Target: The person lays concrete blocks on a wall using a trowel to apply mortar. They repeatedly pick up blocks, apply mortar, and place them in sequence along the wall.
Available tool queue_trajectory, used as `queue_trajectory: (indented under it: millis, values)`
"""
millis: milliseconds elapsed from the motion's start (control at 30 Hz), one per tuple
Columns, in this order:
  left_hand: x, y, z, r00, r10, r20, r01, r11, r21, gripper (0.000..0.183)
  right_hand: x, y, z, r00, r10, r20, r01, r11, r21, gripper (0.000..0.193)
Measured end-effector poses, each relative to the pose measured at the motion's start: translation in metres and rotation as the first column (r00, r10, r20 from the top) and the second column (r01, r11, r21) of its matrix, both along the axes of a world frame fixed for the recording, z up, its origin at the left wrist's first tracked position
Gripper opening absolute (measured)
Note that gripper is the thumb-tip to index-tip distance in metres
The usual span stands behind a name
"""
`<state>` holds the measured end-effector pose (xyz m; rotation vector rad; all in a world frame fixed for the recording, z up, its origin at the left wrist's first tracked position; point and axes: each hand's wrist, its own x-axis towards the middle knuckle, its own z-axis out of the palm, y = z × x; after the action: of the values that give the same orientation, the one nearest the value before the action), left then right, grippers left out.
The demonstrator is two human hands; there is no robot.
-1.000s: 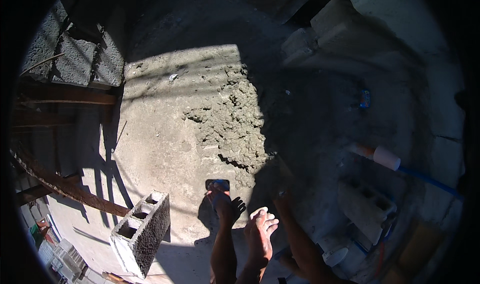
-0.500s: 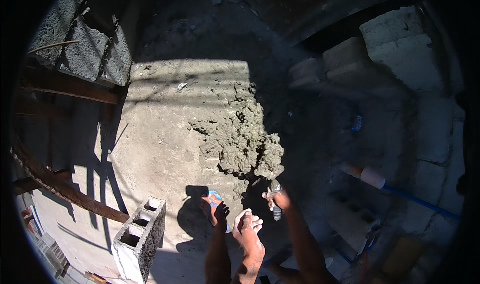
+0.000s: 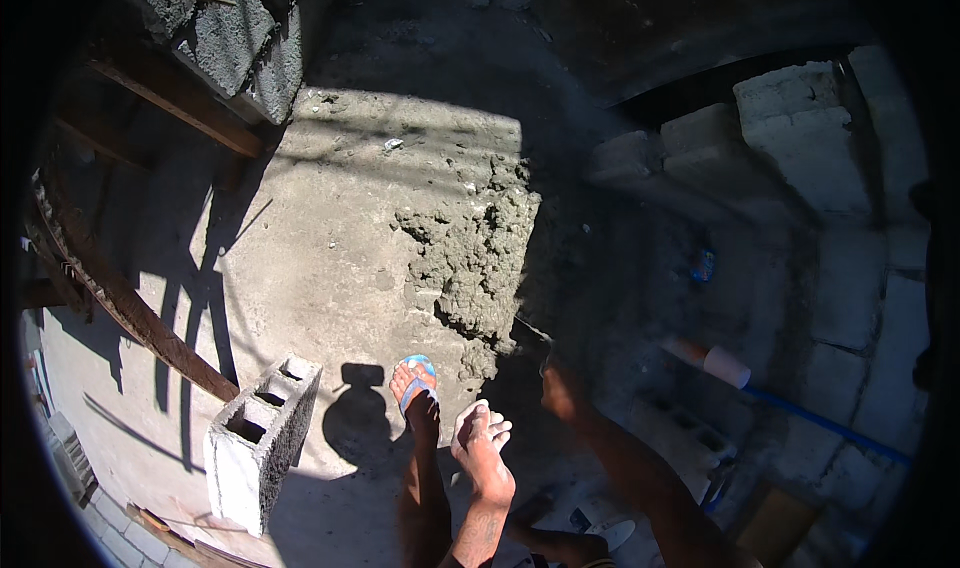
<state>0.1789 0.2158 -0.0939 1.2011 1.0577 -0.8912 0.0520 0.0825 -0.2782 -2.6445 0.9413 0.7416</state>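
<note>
Grey wet mortar (image 3: 478, 258) lies in a rough heap on the concrete floor. At its near right edge, in shadow, is my right hand (image 3: 562, 393), its fingers closed around what looks like a trowel (image 3: 533, 330). Only a thin bright edge of that tool shows clearly; the rest is dark. Lower and to the left, my left hand (image 3: 483, 438) is held in the air, dusted pale, its fingers curled with nothing visible in them. My foot in a blue flip-flop (image 3: 420, 366) stands left of that hand, short of the heap.
A hollow concrete block (image 3: 262, 448) stands near left, beside a curved wooden pole (image 3: 150, 323). More blocks (image 3: 225, 43) sit on timber at the far left. A block wall (image 3: 800, 133) rises on the right. A pink-and-blue-handled tool (image 3: 728, 366) and another hollow block (image 3: 685, 433) lie in shadow.
My right hand has turned, hiding the tool's handle. The lump of mortar at the heap's near right edge has gone from the sunlit part. My view has shifted slightly.
</note>
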Motion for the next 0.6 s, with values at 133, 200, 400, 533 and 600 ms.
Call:
queue_trajectory:
  millis: [133, 200, 400, 533, 600]
  values:
    - [-0.006, -0.001, -0.001, 0.991, 0.004, -0.131, -0.016, 0.996, -0.093, 0.02, 0.109, -0.076, 0.046, 0.996, -0.08, 0.046, 0.087, 0.979, -0.184, 0.034]
    - [-0.007, -0.001, -0.003, 0.991, -0.01, -0.132, 0.003, 0.998, -0.059, 0.022, 0.173, -0.053, 0.013, 0.999, -0.039, 0.013, 0.041, 0.958, -0.283, 0.019]
    - [0.009, 0.002, -0.006, 0.998, -0.017, -0.057, 0.011, 0.996, -0.088, 0.026, 0.039, 0.071, -0.044, 0.834, 0.207, -0.512, -0.393, 0.873, -0.288, 0.027]
    - [0.018, -0.008, -0.007, 1.0, 0.028, -0.003, -0.028, 0.999, -0.046, 0.024, -0.018, -0.092, 0.017, 0.952, 0.292, 0.087, -0.284, 0.954, -0.095, 0.013]
    - [0.016, -0.012, -0.008, 0.995, -0.014, -0.102, 0.002, 0.993, -0.115, 0.024, 0.028, -0.169, 0.035, 0.968, 0.194, -0.16, -0.215, 0.969, -0.125, 0.033]
